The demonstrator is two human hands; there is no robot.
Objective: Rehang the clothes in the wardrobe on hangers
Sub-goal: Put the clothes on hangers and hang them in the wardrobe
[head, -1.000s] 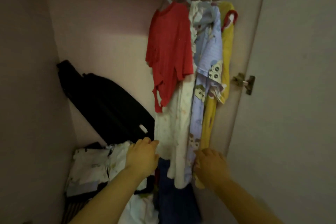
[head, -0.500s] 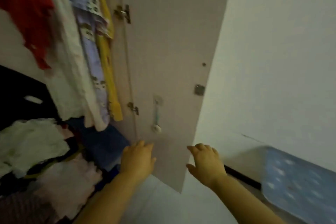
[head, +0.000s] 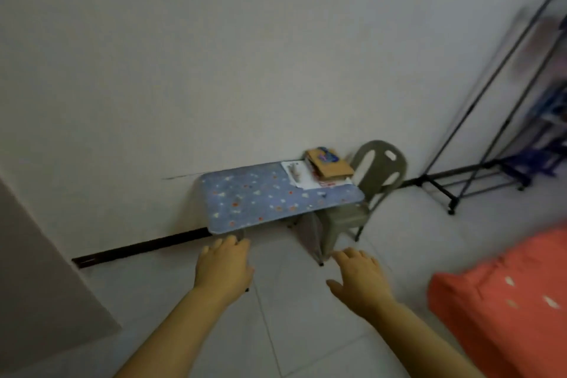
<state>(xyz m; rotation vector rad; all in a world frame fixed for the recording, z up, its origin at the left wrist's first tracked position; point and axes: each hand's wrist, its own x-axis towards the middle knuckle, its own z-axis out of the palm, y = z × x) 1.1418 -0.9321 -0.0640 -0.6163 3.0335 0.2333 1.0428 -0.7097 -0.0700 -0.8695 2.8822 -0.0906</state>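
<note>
**Both hands empty, facing a small counter**

Left hand (head: 225, 267) and right hand (head: 360, 281) reach forward over the tiled floor (head: 306, 331), palms down. Each grip is loose, fingers apart, holding nothing. Ahead, a blue patterned counter (head: 260, 196) against the wall carries books (head: 329, 164) and a paper sheet (head: 296, 175). A plastic chair (head: 379, 167) stands just beside it. Black rack (head: 460, 174) far right, load too blurred to tell. Orange bed (head: 506, 301) lower right. Grey panel (head: 36, 270) lower left. The clothes are out of view.

Hanging clothes gone from view, blue table (head: 260, 199), chair (head: 379, 169), perhaps a clothes rack (head: 438, 193) now ahead.
</note>
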